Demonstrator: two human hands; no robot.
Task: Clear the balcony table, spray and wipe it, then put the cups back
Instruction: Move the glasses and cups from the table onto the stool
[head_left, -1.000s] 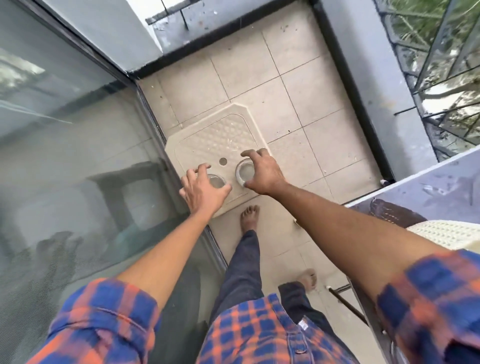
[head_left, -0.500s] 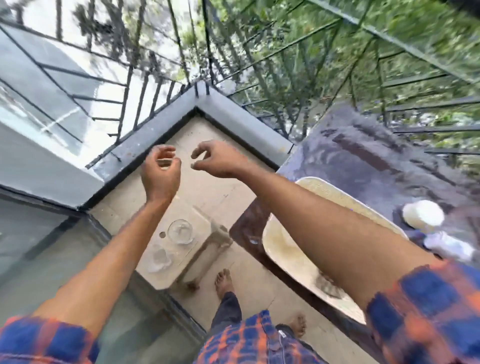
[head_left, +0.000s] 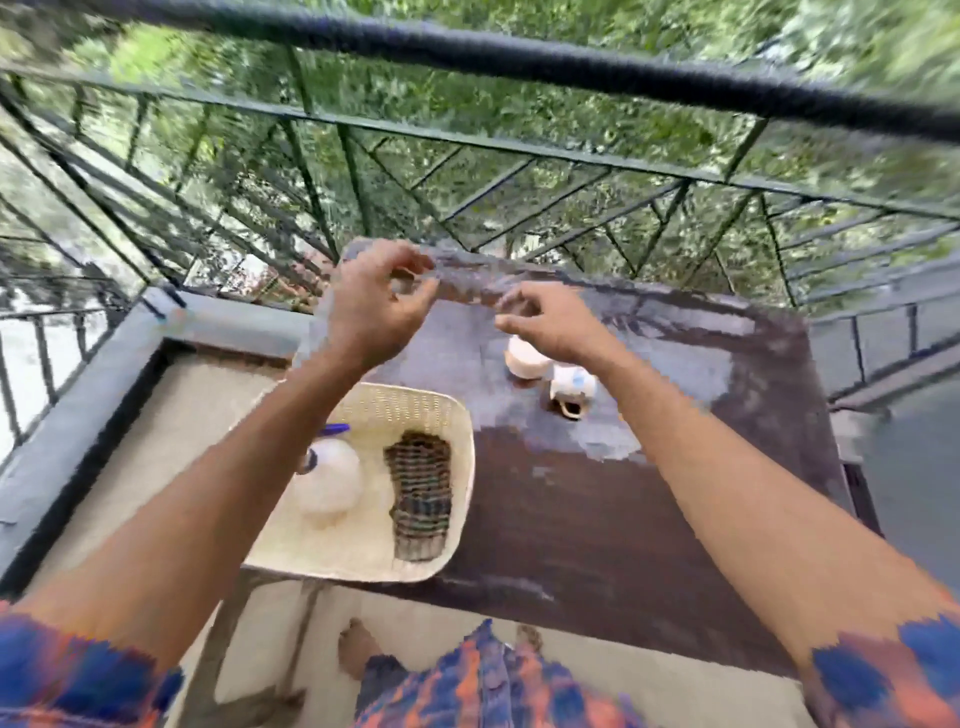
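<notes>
The dark brown rectangular counter (head_left: 597, 519) carries a paler grey sheen over its far half. The round white cup (head_left: 524, 358) has a faint peach cast; the white cup with a blue print (head_left: 574, 384) shows that mark on its side. The cream woven plastic basket (head_left: 410, 408) has a fine lattice pattern. The white plastic spray bottle (head_left: 327, 478) has a blue nozzle, and the folded cloth (head_left: 421, 499) is striped dark brown and grey-green. My sleeves (head_left: 78, 670) are checked blue and orange. The metal railing (head_left: 519, 57) is blackish green against bright green leaves (head_left: 467, 104); the tiled floor (head_left: 197, 415) is beige.
</notes>
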